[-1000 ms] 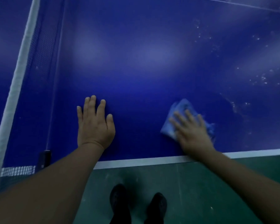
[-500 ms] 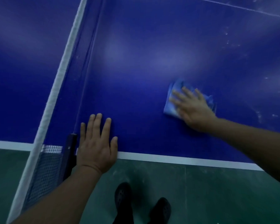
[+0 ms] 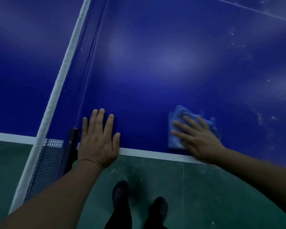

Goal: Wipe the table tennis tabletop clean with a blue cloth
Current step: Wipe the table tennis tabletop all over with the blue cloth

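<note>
Person wiping a table tennis tabletop [image 3: 163, 80] near its white edge line.

Right hand [image 3: 200, 139], motion-blurred, presses flat with spread fingers on the blue cloth [image 3: 177, 129], hiding much of it; left hand [image 3: 98, 139] rests flat and holds nothing, beside the net post [image 3: 71, 146]. Net [image 3: 82, 52] cut off at the frame top. Pale smudges at right are indistinct.
</note>
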A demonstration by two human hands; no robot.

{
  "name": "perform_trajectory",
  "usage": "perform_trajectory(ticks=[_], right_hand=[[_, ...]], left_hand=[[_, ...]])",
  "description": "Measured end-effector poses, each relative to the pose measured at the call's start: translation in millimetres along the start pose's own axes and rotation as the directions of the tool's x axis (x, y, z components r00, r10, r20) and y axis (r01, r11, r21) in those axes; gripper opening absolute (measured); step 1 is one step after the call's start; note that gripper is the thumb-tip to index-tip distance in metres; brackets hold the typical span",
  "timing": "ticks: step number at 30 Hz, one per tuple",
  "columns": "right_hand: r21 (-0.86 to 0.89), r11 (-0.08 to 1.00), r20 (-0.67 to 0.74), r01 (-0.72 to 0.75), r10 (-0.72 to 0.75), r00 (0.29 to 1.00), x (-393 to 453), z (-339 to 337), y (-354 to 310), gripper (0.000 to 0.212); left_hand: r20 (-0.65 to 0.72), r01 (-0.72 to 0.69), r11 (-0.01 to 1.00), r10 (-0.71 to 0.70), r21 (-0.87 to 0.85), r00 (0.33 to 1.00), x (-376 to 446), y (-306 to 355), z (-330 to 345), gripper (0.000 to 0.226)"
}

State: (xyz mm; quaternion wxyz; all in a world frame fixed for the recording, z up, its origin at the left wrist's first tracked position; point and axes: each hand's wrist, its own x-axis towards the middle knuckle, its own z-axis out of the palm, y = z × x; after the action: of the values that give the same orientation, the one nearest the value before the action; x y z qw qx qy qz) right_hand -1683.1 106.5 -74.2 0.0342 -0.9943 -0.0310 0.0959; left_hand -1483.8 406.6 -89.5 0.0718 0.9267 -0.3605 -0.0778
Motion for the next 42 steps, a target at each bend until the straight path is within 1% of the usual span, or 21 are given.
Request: perform_trajectory(ticks=[2,4,5,6,7,8,10,11,12,14,17,19,20,22,24,26,29,33,36,38,42], right_hand=[[0.065,0.919,-0.007,-0.389,0.39,0.921,-27.2,-2.9,32.8,0.053],[0.178,0.629,-0.013,-0.757,0.771,0.637,-23.6,-5.9,44.3,0.054],[0.23,0.456,-0.014,-0.859,0.885,0.466,-10.4,-7.7,39.7,0.052],[0.258,0.339,-0.015,-0.905,0.938,0.347,6.3,-9.0,27.2,0.05],[0.259,0.32,-0.028,-0.911,0.945,0.325,22.7,-8.1,10.6,0.05],[0.232,0.413,-0.065,-0.881,0.91,0.409,37.3,-4.7,-10.0,0.05],[0.158,0.755,-0.096,-0.636,0.653,0.752,49.2,2.0,-53.2,0.05],[0.117,0.873,-0.072,-0.473,0.483,0.873,42.6,5.1,-66.0,0.05],[0.096,0.925,-0.047,-0.367,0.373,0.927,32.5,4.5,-65.2,0.049],[0.105,0.899,-0.004,-0.426,0.428,0.904,8.6,2.2,-33.5,0.05],[0.144,0.67,0.031,-0.728,0.733,0.68,-25.4,-1.8,24.0,0.057],[0.147,0.603,0.053,-0.784,0.787,0.615,-22.9,-8.2,42.5,0.061],[0.147,0.616,0.049,-0.773,0.776,0.628,-11.9,-12.2,43.8,0.061],[0.125,0.738,0.001,-0.663,0.668,0.744,21.9,-21.8,35.8,0.058],[0.088,0.886,-0.054,-0.455,0.46,0.886,61.8,-28.8,25.4,0.051],[0.103,0.962,-0.056,-0.252,0.259,0.964,103.4,-32.8,23.8,0.048],[0.113,0.992,-0.06,-0.053,0.06,0.996,165.4,-36.0,42.5,0.049],[0.114,0.993,-0.088,0.042,-0.032,0.996,227.6,-39.3,83.8,0.049],[0.069,0.998,-0.119,-0.003,0.011,0.993,262.7,-46.2,152.0,0.049],[0.025,0.989,-0.126,-0.149,0.15,0.981,277.6,-56.1,222.2,0.05],[0.075,0.838,-0.122,-0.54,0.545,0.83,267.7,-74.1,378.3,0.049]], left_hand=[[0.006,-0.001,1.0,0.001,0.005,1.0,-0.6,0.8,-1.0,0.07],[0.013,0.003,1.0,-0.003,0.006,1.0,-0.5,1.1,-1.5,0.071],[0.014,0.004,1.0,-0.004,0.006,1.0,-0.2,1.2,-1.7,0.072],[0.014,0.006,1.0,-0.006,0.006,1.0,-0.1,1.3,-1.8,0.072],[0.015,0.008,1.0,-0.008,0.005,1.0,-0.3,1.6,-2.0,0.073],[0.016,0.01,1.0,-0.01,0.006,1.0,-0.5,2.1,-2.2,0.073],[0.016,0.017,1.0,-0.018,0.015,1.0,-0.3,2.8,-2.2,0.073],[0.018,0.021,1.0,-0.022,0.019,1.0,-0.2,2.8,-2.3,0.073],[0.023,0.022,1.0,-0.022,0.021,0.999,-0.3,3.0,-2.5,0.073],[0.023,0.024,1.0,-0.025,0.015,0.999,-1.0,3.7,-2.5,0.072],[0.012,0.04,0.999,-0.04,-0.004,0.999,-0.8,7.1,-3.2,0.07],[0.007,0.057,0.998,-0.057,-0.01,0.998,0.1,9.1,-5.0,0.069],[0.011,0.066,0.998,-0.066,-0.01,0.998,-0.3,10.6,-5.7,0.07],[0.001,0.107,0.994,-0.107,-0.036,0.994,-0.5,16.7,-6.5,0.07],[-0.033,0.19,0.977,-0.194,-0.096,0.981,2.2,29.3,-6.0,0.068],[-0.066,0.28,0.949,-0.292,-0.146,0.954,12.6,47.1,-4.9,0.066],[-0.118,0.367,0.905,-0.398,-0.216,0.91,43.6,78.0,-4.2,0.062],[-0.177,0.364,0.881,-0.427,-0.303,0.887,105.3,127.5,-5.3,0.057],[-0.188,0.316,0.9,-0.38,-0.301,0.905,156.4,159.1,-3.9,0.055],[-0.165,0.301,0.91,-0.356,-0.287,0.92,188.9,176.6,-1.8,0.054],[-0.15,0.247,0.933,-0.293,-0.262,0.944,246.6,215.5,0.8,0.055]])
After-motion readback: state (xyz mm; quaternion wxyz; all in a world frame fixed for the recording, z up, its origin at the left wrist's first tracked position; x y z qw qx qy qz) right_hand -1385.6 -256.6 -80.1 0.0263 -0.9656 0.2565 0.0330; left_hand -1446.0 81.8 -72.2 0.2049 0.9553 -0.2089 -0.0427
